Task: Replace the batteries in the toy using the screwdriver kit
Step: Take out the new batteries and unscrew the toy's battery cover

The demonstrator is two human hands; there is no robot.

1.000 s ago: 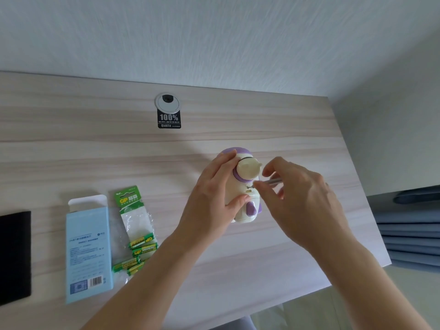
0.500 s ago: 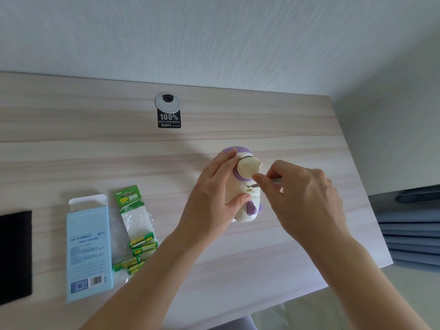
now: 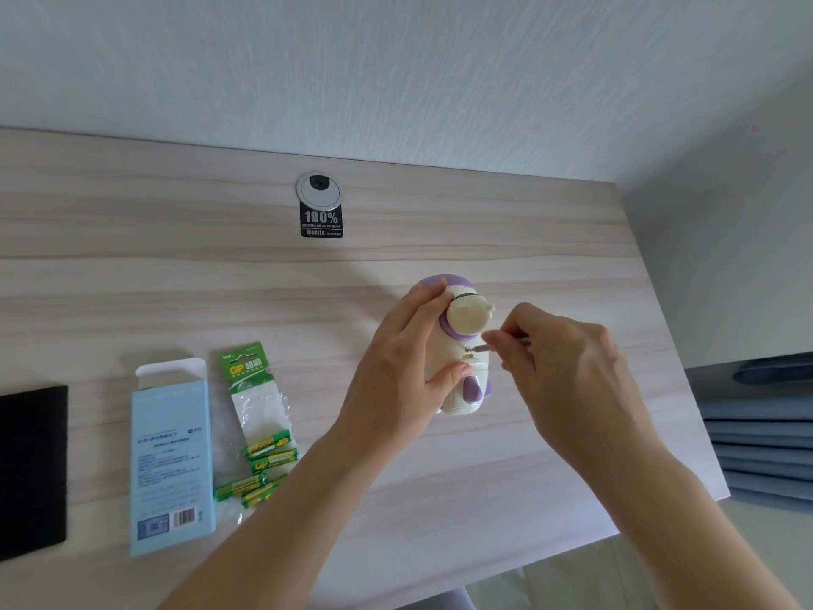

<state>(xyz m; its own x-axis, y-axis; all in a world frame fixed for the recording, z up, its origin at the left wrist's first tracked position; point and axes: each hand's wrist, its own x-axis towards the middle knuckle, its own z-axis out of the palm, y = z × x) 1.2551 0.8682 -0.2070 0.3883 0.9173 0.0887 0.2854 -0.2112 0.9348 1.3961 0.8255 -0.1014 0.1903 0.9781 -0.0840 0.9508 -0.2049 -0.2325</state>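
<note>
Item one, as I log it from my end: the toy (image 3: pixel 466 317), cream with purple trim, a little toward 4 o'clock from the middle of my view, its long axis running roughly 11 to 5 o'clock over the desk (image 3: pixel 176 292); I cannot tell whether its lower end rests on the wood. Item two: left hand (image 3: pixel 396 376), wrapped around the toy from its 9 o'clock side, fingers over the purple top and thumb pressed on the cream body. Item three: right hand (image 3: pixel 567 380), at the toy's 3 o'clock, fingertips pinching a slim screwdriver (image 3: pixel 484 346). Its shaft lies nearly level, 3 to 9 o'clock, crosswise to the toy's axis, with the tip at a small fitting on the body just above the left thumb. I judge this to be the cover screw being worked; the seating of tip in screw is too small for me to confirm. The right hand is the working one, and the next turn depends on keeping the shaft square to that spot while the left holds firm. Item four: loose green batteries (image 3: pixel 268 451) and their torn wrapper (image 3: pixel 255 389), at 8 o'clock, well apart. Item five: a blue box (image 3: pixel 173 451) beside them, and a black item (image 3: pixel 31 460) at the far 9 o'clock edge.
</note>
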